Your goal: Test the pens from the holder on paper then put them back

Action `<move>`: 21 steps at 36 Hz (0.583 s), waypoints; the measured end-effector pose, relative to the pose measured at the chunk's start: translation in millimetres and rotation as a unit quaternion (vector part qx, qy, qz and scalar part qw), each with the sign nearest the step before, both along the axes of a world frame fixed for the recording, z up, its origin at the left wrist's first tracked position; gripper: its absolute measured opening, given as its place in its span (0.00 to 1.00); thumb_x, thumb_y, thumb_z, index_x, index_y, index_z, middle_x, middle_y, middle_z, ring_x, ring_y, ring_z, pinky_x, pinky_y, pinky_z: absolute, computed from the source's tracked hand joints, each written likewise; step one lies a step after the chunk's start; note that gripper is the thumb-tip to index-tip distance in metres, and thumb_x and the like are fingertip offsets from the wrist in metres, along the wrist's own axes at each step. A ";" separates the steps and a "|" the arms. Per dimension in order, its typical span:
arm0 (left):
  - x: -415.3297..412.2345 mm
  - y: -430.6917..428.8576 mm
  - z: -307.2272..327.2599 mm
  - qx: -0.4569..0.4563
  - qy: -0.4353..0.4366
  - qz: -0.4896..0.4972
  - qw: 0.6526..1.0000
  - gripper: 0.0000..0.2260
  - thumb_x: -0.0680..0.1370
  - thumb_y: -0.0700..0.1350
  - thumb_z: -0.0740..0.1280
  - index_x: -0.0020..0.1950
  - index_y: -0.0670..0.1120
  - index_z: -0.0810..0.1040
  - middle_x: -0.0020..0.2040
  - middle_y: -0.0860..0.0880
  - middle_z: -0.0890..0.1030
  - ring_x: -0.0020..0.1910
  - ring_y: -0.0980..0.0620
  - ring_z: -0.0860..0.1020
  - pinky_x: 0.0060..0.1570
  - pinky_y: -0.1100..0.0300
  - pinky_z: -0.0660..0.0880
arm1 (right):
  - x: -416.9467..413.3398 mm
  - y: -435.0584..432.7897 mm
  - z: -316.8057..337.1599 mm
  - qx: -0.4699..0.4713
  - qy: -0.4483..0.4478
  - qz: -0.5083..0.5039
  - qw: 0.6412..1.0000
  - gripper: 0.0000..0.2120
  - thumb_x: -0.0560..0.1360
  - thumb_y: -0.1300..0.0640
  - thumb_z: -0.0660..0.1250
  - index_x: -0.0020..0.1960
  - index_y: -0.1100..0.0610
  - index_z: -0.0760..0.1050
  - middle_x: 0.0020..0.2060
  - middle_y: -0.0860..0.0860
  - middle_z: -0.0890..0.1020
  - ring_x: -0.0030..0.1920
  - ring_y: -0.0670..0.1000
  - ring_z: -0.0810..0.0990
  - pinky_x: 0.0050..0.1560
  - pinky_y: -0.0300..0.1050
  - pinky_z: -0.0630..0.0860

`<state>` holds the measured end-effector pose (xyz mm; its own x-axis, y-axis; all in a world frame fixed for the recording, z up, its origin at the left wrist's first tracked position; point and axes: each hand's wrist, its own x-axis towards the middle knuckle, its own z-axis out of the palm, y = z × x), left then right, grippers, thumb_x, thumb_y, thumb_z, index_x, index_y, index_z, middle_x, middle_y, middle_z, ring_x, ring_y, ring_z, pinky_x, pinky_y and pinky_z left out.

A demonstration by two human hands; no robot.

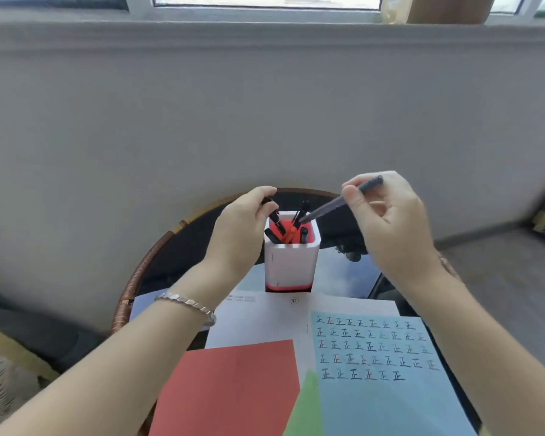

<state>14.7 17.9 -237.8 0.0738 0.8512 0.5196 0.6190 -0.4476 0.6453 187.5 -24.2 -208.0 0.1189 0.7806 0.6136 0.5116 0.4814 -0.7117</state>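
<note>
right hand [390, 221]: fingers clamped on dark pen [340, 201] | axis slanted, tip down-left just over holder [291, 262] mouth | left hand [243, 228]: fingers pinched on black pen [276, 217] inside holder

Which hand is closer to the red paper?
The left hand. It sits up by the pen holder, on the same side as the red paper. The right hand is further off, over on the blue paper's side, holding a pen.
</note>
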 end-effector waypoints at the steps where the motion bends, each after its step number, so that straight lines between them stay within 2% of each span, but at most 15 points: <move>1: -0.1 0.3 2.2 0.014 0.026 -0.002 1.000 0.14 0.80 0.41 0.59 0.65 0.44 0.73 0.56 0.46 0.80 0.57 0.50 0.76 0.57 0.64 0.68 | -3.5 7.9 -5.0 -0.010 -0.032 0.001 0.999 0.05 0.76 0.58 0.63 0.42 0.50 0.74 0.39 0.47 0.75 0.43 0.54 0.79 0.41 0.43 0.75; 3: 1.0 1.5 5.2 0.032 0.078 -0.009 0.996 0.15 0.80 0.41 0.58 0.66 0.44 0.71 0.59 0.46 0.79 0.59 0.50 0.75 0.56 0.67 0.66 | -9.8 19.0 -16.2 -0.033 -0.085 0.001 0.996 0.03 0.76 0.62 0.63 0.48 0.57 0.75 0.39 0.49 0.76 0.42 0.52 0.78 0.43 0.37 0.73; 5: 6.3 2.4 3.3 0.035 0.133 -0.025 0.990 0.15 0.80 0.40 0.58 0.67 0.45 0.69 0.59 0.46 0.78 0.57 0.49 0.76 0.54 0.66 0.68 | -14.0 23.9 -28.9 -0.044 -0.116 0.001 0.992 0.10 0.76 0.64 0.63 0.56 0.60 0.72 0.38 0.50 0.77 0.41 0.51 0.77 0.45 0.43 0.74; 8: 11.8 1.5 -1.7 -0.013 0.196 -0.045 0.979 0.15 0.79 0.42 0.60 0.66 0.46 0.66 0.51 0.44 0.81 0.47 0.45 0.79 0.48 0.53 0.76 | -17.3 25.6 -44.4 -0.028 -0.145 -0.010 0.989 0.15 0.76 0.64 0.63 0.61 0.60 0.69 0.40 0.52 0.79 0.42 0.53 0.79 0.45 0.49 0.78; 11: 12.4 1.8 -12.6 0.010 0.143 -0.042 0.989 0.08 0.79 0.44 0.62 0.54 0.41 0.70 0.41 0.44 0.81 0.38 0.45 0.79 0.40 0.48 0.77 | -19.1 25.8 -59.3 0.004 -0.175 -0.040 0.984 0.13 0.76 0.60 0.62 0.59 0.62 0.73 0.39 0.55 0.82 0.39 0.55 0.81 0.40 0.53 0.80; 13: 11.7 2.4 -18.7 0.038 0.088 -0.037 0.995 0.07 0.77 0.43 0.64 0.49 0.40 0.75 0.39 0.45 0.82 0.37 0.47 0.80 0.38 0.49 0.77 | -19.9 24.1 -66.0 0.007 -0.184 -0.047 0.982 0.17 0.77 0.54 0.57 0.59 0.62 0.75 0.37 0.56 0.83 0.38 0.56 0.81 0.37 0.51 0.80; 15: 10.9 1.9 -21.6 0.065 0.059 -0.043 0.995 0.10 0.77 0.45 0.63 0.48 0.40 0.80 0.40 0.45 0.84 0.38 0.48 0.81 0.40 0.53 0.77 | -20.4 22.7 -69.0 0.007 -0.190 -0.033 0.981 0.20 0.77 0.54 0.53 0.62 0.62 0.74 0.37 0.57 0.82 0.39 0.56 0.81 0.38 0.51 0.80; 17: 12.1 -1.7 -22.4 0.051 0.045 -0.065 0.996 0.12 0.77 0.45 0.61 0.53 0.43 0.81 0.46 0.47 0.84 0.44 0.50 0.81 0.45 0.56 0.77 | -20.6 22.8 -70.0 0.014 -0.218 -0.021 0.976 0.20 0.76 0.56 0.54 0.63 0.63 0.73 0.39 0.57 0.82 0.41 0.56 0.80 0.40 0.51 0.79; 19: 13.0 -6.0 -23.8 0.004 0.033 -0.096 0.995 0.13 0.79 0.43 0.59 0.61 0.46 0.77 0.55 0.49 0.82 0.53 0.51 0.79 0.52 0.54 0.77 | -20.0 26.1 -71.3 0.004 -0.229 -0.025 0.973 0.19 0.77 0.58 0.55 0.66 0.61 0.70 0.44 0.57 0.81 0.45 0.57 0.80 0.47 0.51 0.78; 21: 12.6 -11.5 -20.4 -0.047 0.042 -0.102 0.993 0.15 0.81 0.43 0.57 0.67 0.47 0.72 0.61 0.50 0.78 0.59 0.52 0.76 0.59 0.55 0.73 | -20.6 25.2 -66.3 -0.072 -0.205 -0.015 0.976 0.21 0.78 0.58 0.57 0.71 0.57 0.63 0.51 0.58 0.78 0.54 0.57 0.76 0.57 0.50 0.72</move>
<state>27.2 6.5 -258.2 0.2899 0.8581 0.4239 0.5752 -0.5102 0.6394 166.8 1.0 -274.3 -0.0887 0.8619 0.4992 0.7797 0.3720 -0.5036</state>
